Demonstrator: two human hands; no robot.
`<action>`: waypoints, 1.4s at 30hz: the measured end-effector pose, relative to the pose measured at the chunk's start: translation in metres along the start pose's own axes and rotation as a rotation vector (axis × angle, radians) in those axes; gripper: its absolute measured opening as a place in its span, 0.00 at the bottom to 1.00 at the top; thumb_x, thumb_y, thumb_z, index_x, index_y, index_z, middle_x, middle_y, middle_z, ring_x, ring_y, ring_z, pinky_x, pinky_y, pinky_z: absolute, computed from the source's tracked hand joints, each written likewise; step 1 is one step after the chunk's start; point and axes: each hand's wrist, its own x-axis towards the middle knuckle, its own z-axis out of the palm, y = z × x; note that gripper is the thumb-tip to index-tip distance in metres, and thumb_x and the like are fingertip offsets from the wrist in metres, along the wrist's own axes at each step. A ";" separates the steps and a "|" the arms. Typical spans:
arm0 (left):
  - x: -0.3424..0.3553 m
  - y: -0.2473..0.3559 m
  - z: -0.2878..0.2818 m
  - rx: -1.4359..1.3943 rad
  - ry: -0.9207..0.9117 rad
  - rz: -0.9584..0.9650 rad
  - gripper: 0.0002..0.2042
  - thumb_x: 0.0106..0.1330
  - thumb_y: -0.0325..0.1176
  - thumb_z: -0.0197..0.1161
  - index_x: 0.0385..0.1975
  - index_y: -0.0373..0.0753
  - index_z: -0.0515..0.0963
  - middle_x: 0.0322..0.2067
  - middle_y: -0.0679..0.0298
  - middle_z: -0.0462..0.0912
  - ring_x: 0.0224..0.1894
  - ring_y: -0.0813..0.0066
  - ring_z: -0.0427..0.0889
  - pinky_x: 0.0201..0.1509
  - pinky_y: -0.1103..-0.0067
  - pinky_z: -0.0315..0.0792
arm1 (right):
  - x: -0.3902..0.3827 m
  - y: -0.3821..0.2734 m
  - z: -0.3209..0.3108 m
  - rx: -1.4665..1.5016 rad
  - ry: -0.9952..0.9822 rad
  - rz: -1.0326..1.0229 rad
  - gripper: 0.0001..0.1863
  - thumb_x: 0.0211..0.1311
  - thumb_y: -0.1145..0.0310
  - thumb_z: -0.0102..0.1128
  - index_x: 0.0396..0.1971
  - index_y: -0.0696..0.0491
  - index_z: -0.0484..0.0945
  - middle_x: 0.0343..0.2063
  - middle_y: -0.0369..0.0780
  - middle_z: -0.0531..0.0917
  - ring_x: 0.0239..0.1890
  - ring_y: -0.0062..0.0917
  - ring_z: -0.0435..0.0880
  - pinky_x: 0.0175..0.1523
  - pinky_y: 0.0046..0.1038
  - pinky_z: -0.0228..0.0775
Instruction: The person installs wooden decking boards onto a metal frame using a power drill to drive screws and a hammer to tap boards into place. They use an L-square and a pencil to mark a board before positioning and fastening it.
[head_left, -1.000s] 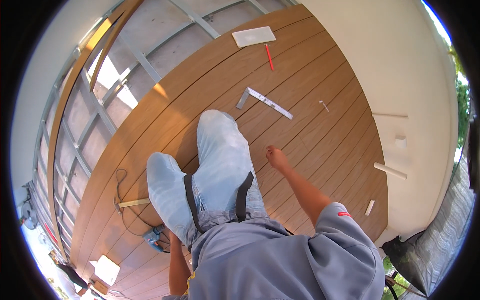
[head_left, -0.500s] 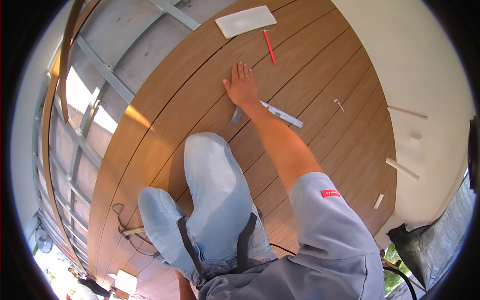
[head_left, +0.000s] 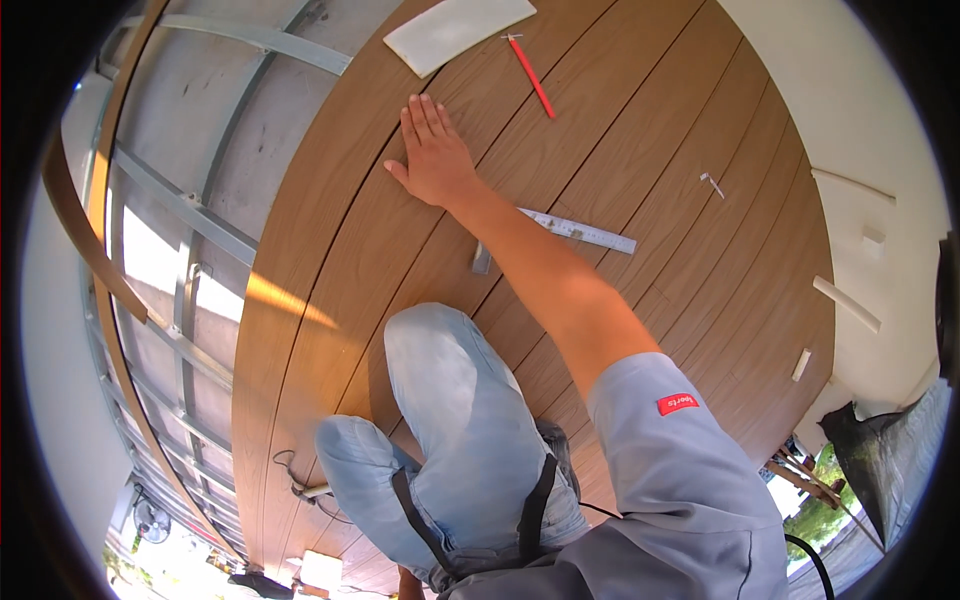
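My right hand point(head_left: 437, 160) lies flat on the brown wood-grain decking point(head_left: 360, 260), fingers stretched out and slightly apart, with nothing in it. Its fingertips are close to the dark gap between two boards. Ahead of it is a white rectangular sheet or panel point(head_left: 460, 32). A red pencil-like stick point(head_left: 532, 80) lies to the right of the hand. Under my right forearm rests a metal square point(head_left: 590, 234), partly covered by the arm. Only a bit of my left arm shows at the lower edge; the left hand is out of sight.
On the left, a metal frame point(head_left: 215, 240) stands bare beyond the decking's curved edge, with a loose bent brown strip point(head_left: 85, 235) above it. A hammer-like tool with cord point(head_left: 315, 490) lies by my knee. A pale wall point(head_left: 860, 120) and white offcuts point(head_left: 847, 304) are on the right.
My right hand has slid left across the boards, closer to the gap near the outer board. The whole view has shifted and turned a little. The pencil-like stick and metal square stay on the decking.
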 end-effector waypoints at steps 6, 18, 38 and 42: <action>0.005 0.016 0.000 0.021 -0.018 0.010 0.15 0.66 0.40 0.63 0.47 0.39 0.84 0.37 0.48 0.89 0.40 0.50 0.88 0.43 0.61 0.79 | -0.046 0.016 -0.010 -0.029 -0.021 0.007 0.44 0.75 0.41 0.45 0.75 0.63 0.54 0.78 0.49 0.50 0.81 0.38 0.45 0.83 0.38 0.35; 0.016 0.018 0.009 -0.019 -0.025 0.072 0.15 0.66 0.39 0.63 0.47 0.39 0.85 0.36 0.49 0.89 0.39 0.51 0.88 0.43 0.61 0.80 | -0.075 0.003 -0.038 -0.003 -0.037 0.127 0.41 0.76 0.46 0.47 0.73 0.65 0.56 0.76 0.53 0.56 0.79 0.43 0.51 0.82 0.39 0.41; 0.042 -0.059 0.006 -0.197 -0.048 0.337 0.14 0.66 0.39 0.63 0.46 0.39 0.85 0.35 0.49 0.89 0.38 0.51 0.88 0.42 0.62 0.80 | -0.526 0.026 -0.083 0.260 -0.839 0.690 0.15 0.61 0.63 0.58 0.42 0.57 0.85 0.40 0.55 0.86 0.45 0.49 0.86 0.49 0.44 0.78; 0.059 -0.066 0.028 -0.177 -0.135 0.424 0.14 0.66 0.39 0.63 0.46 0.39 0.85 0.35 0.49 0.89 0.38 0.52 0.88 0.42 0.62 0.80 | -0.595 0.053 -0.115 0.063 -0.917 0.503 0.16 0.63 0.64 0.57 0.41 0.59 0.85 0.38 0.53 0.87 0.40 0.47 0.88 0.46 0.42 0.80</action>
